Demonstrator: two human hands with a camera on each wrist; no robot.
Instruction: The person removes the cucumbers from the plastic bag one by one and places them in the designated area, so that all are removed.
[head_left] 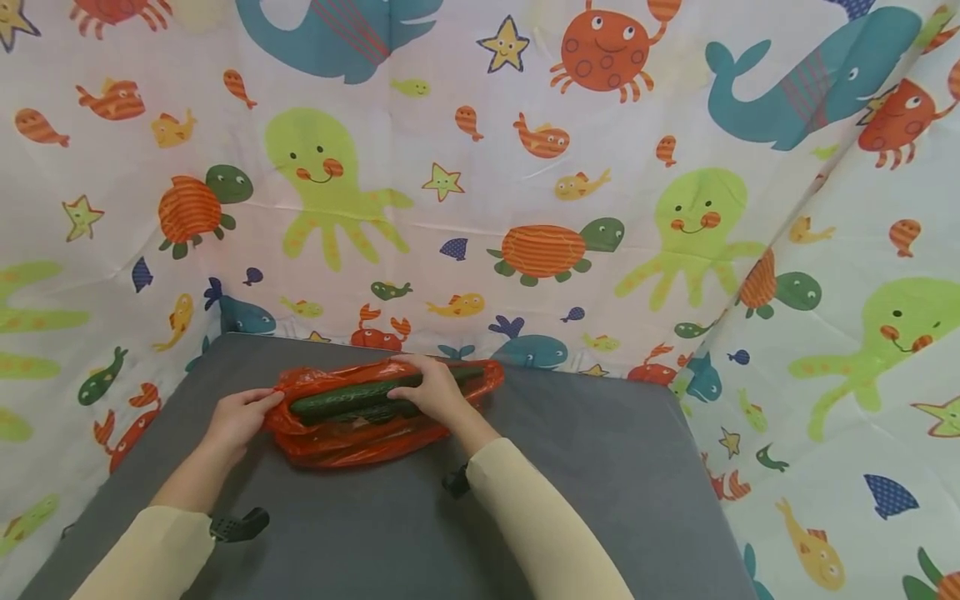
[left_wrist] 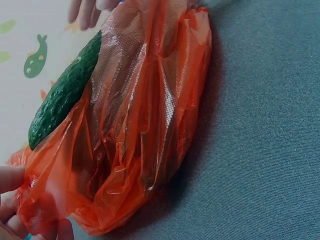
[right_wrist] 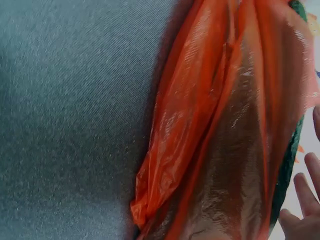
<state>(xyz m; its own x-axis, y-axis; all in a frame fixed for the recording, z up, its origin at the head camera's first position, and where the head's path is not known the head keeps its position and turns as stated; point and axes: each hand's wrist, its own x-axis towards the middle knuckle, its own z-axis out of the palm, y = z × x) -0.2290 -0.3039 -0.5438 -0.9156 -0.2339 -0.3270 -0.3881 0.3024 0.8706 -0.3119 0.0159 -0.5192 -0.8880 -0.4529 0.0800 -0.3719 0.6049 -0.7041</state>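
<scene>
The left hand is pinching the gathered left end of a red plastic bag between thumb and fingers, while the right hand is reaching over a long green cucumber; its thumb is lying across the near side, and its fingers are standing apart beyond the far side, so that grip is looking wide and loose, and whether it is bearing any weight I cannot tell. The cucumber is lying lengthwise in the bag's open side, with a second cucumber showing just below it, partly under the film. For clean handling, the left hand should be holding its edge taut, and the right should be closing near the cucumber's middle, catching skin rather than thin plastic, which could bunch or tear. The bag is resting on the grey counter, near the sea-animal curtain behind it.
</scene>
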